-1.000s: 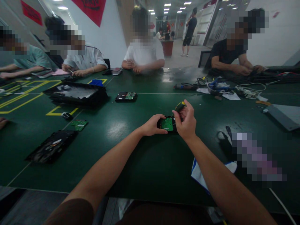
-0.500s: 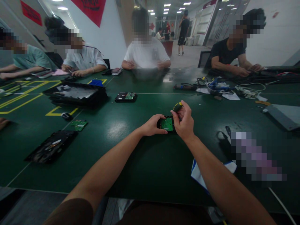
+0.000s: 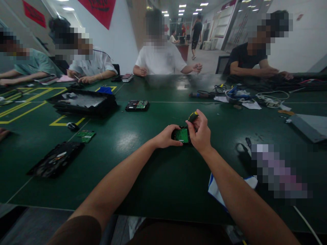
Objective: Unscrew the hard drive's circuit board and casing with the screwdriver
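Note:
A hard drive [image 3: 182,135] with its green circuit board facing up lies on the dark green table. My left hand [image 3: 168,136] is closed around the drive's left end, thumb along the near edge and fingers on the far edge. Between the fingers of my right hand [image 3: 200,133] is a screwdriver [image 3: 192,117] with a dark green and yellow handle, tilted over the drive's right side. Its tip is too small to make out, and my right hand covers the drive's right end.
A second hard drive [image 3: 137,105] lies farther off, left of a black tray [image 3: 83,102]'s far side being its neighbour. At left are a black casing [image 3: 57,159], a loose green circuit board [image 3: 87,136] and a mouse-like object [image 3: 73,126]. Cables [image 3: 237,93] lie at right; several people sit around.
My hands, the drive and the screwdriver stay almost still. Across the table, a person in white has stretched an arm out to the right; someone in the background has walked a little.

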A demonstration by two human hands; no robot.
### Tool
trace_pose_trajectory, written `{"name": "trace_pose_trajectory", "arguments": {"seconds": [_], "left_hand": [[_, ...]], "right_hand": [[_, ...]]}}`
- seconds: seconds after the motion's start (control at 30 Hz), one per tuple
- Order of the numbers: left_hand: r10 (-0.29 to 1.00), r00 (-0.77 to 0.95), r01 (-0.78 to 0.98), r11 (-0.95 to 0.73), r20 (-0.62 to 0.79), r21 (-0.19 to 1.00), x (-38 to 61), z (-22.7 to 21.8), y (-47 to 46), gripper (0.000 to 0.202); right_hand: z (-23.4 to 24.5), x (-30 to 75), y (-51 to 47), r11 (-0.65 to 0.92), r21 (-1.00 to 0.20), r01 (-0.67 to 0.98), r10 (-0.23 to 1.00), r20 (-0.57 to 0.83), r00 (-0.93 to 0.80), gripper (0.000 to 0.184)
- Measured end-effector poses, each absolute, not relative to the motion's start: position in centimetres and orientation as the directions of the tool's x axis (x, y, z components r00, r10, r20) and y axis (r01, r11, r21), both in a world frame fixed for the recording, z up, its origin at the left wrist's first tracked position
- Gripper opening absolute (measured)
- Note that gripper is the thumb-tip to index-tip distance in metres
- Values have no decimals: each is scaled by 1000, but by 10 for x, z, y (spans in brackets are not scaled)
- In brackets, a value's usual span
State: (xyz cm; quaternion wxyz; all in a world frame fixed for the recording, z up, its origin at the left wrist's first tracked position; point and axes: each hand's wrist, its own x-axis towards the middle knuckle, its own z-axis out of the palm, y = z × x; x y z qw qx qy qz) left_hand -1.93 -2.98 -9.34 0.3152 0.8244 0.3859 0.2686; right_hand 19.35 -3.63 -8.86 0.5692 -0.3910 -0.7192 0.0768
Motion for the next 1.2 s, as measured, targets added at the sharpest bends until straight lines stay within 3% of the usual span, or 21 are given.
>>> {"name": "trace_pose_trajectory", "arguments": {"seconds": [0.23, 0.43, 0.7, 0.87, 1.07, 1.2], "left_hand": [[800, 559, 463, -520, 219, 718, -20, -95, -29, 84], [808, 552, 458, -500, 206, 735, -20, -93, -30, 82], [804, 555, 463, -511, 212, 724, -19, -92, -30, 83], [811, 542, 452, -502, 220, 737, -19, -95, -29, 83], [803, 557, 470, -515, 212, 716, -20, -94, -29, 83], [806, 556, 469, -505, 202, 725, -21, -94, -29, 83]], "right_hand": [[-81, 188, -40, 688, -406, 602, 568, 817, -97, 64], [-79, 186, -44, 698, -490, 522, 615, 784, -86, 65], [-75, 188, -45, 695, -388, 605, 557, 823, -112, 62], [-78, 188, -44, 707, -458, 539, 589, 803, -91, 63], [-77, 189, -44, 685, -403, 607, 557, 827, -80, 62], [-76, 189, -45, 694, -464, 550, 605, 790, -97, 63]]}}
